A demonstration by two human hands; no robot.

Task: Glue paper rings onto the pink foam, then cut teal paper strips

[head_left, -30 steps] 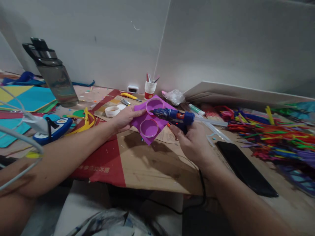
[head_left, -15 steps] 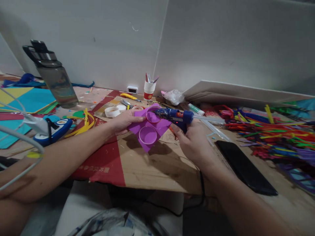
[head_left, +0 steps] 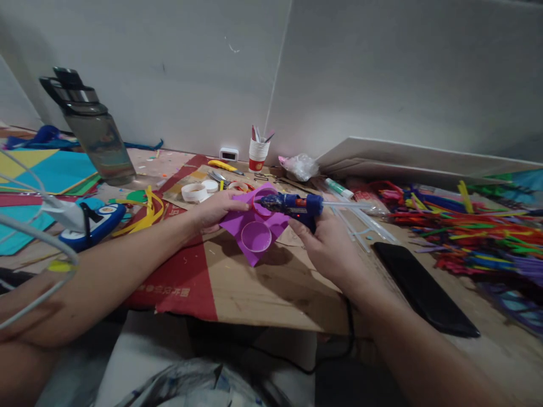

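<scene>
A purple sheet [head_left: 235, 224] is pinched at its left edge by my left hand [head_left: 218, 210], thumb on top, and held above the cardboard. Two rings lie against its face: a near ring [head_left: 256, 236] with a pale rim, and a far ring [head_left: 263, 210] with a reddish rim. My right hand [head_left: 328, 240] is wrapped round a blue hot glue gun [head_left: 302, 204] with a small red light and a clear glue stick [head_left: 345, 204] out of its back. The gun's nozzle points left, over the far ring; whether it touches cannot be made out.
Cardboard [head_left: 254, 294] covers the table front. A water bottle [head_left: 99, 141], power strip [head_left: 93, 226] and yellow strips [head_left: 146, 217] stand or lie left. Behind are white tape rolls [head_left: 194, 193], a yellow cutter [head_left: 224, 165] and paper cups [head_left: 258, 155]. Right lie a black phone [head_left: 424, 288] and pipe cleaners [head_left: 475, 226].
The glue gun has shifted slightly left and down and turned more level, its nozzle further across the far ring. The purple sheet has tilted a little in my left hand.
</scene>
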